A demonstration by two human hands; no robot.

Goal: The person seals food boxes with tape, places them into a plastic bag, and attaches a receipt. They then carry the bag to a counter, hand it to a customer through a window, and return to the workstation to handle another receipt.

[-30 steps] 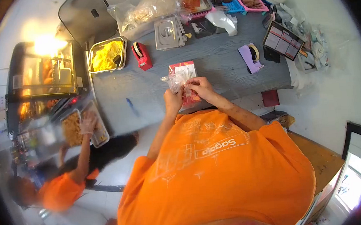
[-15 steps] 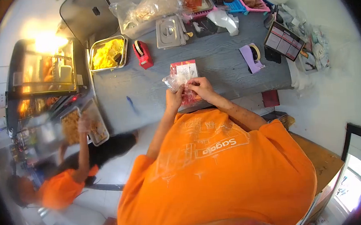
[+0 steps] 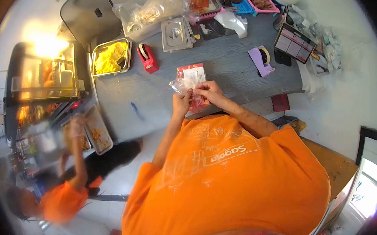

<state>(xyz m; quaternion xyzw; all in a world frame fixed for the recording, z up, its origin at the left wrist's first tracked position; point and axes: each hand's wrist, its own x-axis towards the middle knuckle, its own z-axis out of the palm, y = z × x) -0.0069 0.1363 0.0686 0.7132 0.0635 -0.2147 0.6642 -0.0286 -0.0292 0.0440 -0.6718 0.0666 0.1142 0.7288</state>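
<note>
Both my hands are close together over a red and white box (image 3: 196, 72) near the front edge of the table. A clear plastic bag (image 3: 179, 85) is pinched between the fingers of my left hand (image 3: 182, 102). My right hand (image 3: 210, 91) is closed on the same bag from the other side, its fingertips touching those of my left. Something red shows through or under the plastic below my fingers; I cannot make out what it is. The lower part of the box is hidden behind my hands and the bag.
On the grey table (image 3: 151, 89) are a red tape dispenser (image 3: 148, 59), a purple tape dispenser (image 3: 261, 61), a tray of yellow food (image 3: 111, 57) and a blue pen (image 3: 135, 109). A tablet (image 3: 295, 43) stands right. At left, a co-worker (image 3: 65, 198) reaches over food trays (image 3: 98, 130).
My hands keep hold of the bag with hardly any movement. The co-worker's raised hand has shifted slightly left over the trays. The whole view has moved very little.
</note>
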